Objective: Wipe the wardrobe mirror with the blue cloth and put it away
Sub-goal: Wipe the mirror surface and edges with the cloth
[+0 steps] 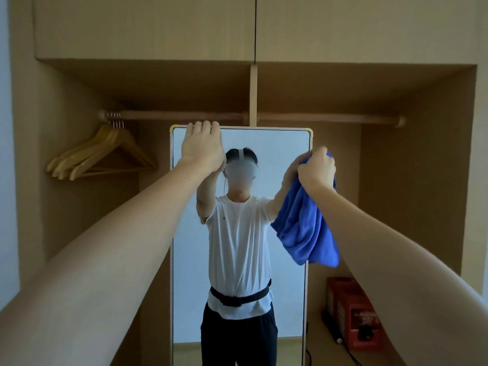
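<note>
I stand facing a tall mirror (280, 143) set inside an open wooden wardrobe (412, 154), and my left hand (202, 146) reaches up to the mirror's top edge near its left corner, fingers curled over the frame and gripping it. My right hand (317, 169) is closed in a fist around a bunched blue cloth (303, 228), held against the mirror's upper right edge with the rest of the cloth hanging down over that edge. Left of the mirror, wooden hangers (103, 151) hang from the rail (184, 115) just above it, and a red box (353, 310) sits on the wardrobe floor to the mirror's lower right.
</note>
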`<state>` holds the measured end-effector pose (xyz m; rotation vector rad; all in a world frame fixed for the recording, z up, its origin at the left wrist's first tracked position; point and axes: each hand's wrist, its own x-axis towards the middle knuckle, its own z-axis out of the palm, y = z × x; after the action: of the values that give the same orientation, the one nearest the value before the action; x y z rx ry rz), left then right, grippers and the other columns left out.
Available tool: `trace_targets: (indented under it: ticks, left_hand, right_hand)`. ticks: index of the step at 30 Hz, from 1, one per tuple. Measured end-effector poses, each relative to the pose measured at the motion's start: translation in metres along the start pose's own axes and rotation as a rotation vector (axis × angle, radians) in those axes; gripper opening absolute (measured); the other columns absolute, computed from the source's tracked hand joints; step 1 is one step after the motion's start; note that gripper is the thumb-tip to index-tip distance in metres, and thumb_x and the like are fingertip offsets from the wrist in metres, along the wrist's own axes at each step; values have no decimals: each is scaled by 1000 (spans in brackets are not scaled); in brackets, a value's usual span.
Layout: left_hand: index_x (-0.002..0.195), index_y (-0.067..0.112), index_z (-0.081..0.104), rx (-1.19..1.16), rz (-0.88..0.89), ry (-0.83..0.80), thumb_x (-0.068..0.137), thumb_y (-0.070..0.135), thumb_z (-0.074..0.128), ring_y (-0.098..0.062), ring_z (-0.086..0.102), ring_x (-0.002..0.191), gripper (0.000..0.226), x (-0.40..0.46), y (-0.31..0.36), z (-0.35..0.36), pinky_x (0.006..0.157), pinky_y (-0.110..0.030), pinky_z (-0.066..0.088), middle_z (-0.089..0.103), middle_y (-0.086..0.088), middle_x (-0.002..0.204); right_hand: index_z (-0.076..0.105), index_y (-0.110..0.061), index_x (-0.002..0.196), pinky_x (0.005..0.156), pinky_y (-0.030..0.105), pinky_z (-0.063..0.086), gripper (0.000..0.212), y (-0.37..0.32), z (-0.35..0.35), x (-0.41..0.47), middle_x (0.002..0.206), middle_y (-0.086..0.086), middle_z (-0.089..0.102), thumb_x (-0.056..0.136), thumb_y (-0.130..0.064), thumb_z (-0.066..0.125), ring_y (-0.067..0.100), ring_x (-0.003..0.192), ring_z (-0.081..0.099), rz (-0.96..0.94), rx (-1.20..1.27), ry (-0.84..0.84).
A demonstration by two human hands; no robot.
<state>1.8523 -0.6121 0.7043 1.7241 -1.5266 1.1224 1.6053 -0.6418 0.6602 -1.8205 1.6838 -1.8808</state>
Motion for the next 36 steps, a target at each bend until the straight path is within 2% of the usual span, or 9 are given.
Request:
trace_targets:
  ticks: [5, 9, 13, 18, 22, 26, 29, 33, 36]
  left_hand:
    - [152, 11, 22, 29, 24, -50, 91, 16, 55, -32, 26, 143, 70, 0, -6, -4, 122, -44, 12, 33, -11, 153]
    - [153, 10, 22, 11, 66, -49, 93, 20, 52, -31, 27, 143, 68, -1, -11, -9, 122, -44, 11, 34, -11, 153]
    - [151, 10, 28, -45, 67, 4, 90, 19, 60, -30, 33, 139, 70, -1, -11, -9, 121, -41, 14, 41, -10, 149]
    - [141, 10, 42, -107, 81, 76, 87, 12, 62, -28, 42, 129, 58, -2, -19, -13, 111, -36, 32, 51, -9, 138]
    - [138, 10, 46, -197, 61, 97, 86, 5, 59, -26, 43, 124, 54, 2, -17, -12, 101, -34, 40, 53, -8, 135]
    - [119, 12, 55, -217, 37, 119, 87, 10, 60, -27, 47, 111, 33, 5, -14, -17, 89, -36, 42, 59, -7, 117]
    - [110, 16, 57, -261, 26, 107, 86, 12, 63, -22, 50, 100, 26, 3, -23, -15, 82, -35, 46, 59, -4, 108]
    - [134, 23, 54, -332, 71, 75, 90, 6, 57, -24, 57, 113, 47, -5, -40, -16, 91, -39, 52, 57, -5, 130]
    - [123, 13, 60, -374, -29, 125, 95, 13, 45, -29, 57, 112, 32, -6, -62, -12, 92, -42, 49, 62, -9, 122]
  right_hand:
    - [44, -1, 116, 69, 40, 44, 23, -58, -14, 41, 110, 22, 60, 94, 6, 43, 38, 100, 60, -269, -234, 138]
    - [46, -1, 115, 68, 41, 47, 22, -90, 6, 34, 110, 21, 62, 94, 6, 45, 39, 97, 63, -524, -490, 48]
    - [47, -2, 122, 81, 37, 48, 28, -104, 55, 0, 116, 19, 62, 95, 1, 50, 34, 104, 62, -700, -563, 79]
    - [48, -1, 124, 60, 35, 43, 32, -111, 49, 17, 105, 18, 65, 93, 1, 51, 33, 87, 64, -664, -424, 81]
    - [55, -7, 113, 63, 38, 47, 34, -108, 54, 5, 95, 13, 64, 83, 8, 49, 30, 81, 60, -506, -81, 152]
    - [53, -7, 112, 58, 37, 40, 29, -130, 78, -18, 93, 11, 64, 86, 8, 50, 29, 79, 61, -680, -149, 41]
    - [54, -9, 117, 61, 41, 52, 37, -133, 73, -8, 95, 10, 65, 85, 9, 52, 28, 82, 62, -747, -161, -49]
    - [57, -12, 120, 66, 47, 55, 45, -115, 63, 6, 92, 10, 66, 81, 11, 53, 27, 80, 61, -704, -120, 4]
    - [58, -9, 114, 59, 45, 53, 40, -115, 70, 4, 83, 11, 65, 80, 11, 50, 30, 73, 60, -692, -123, 78]
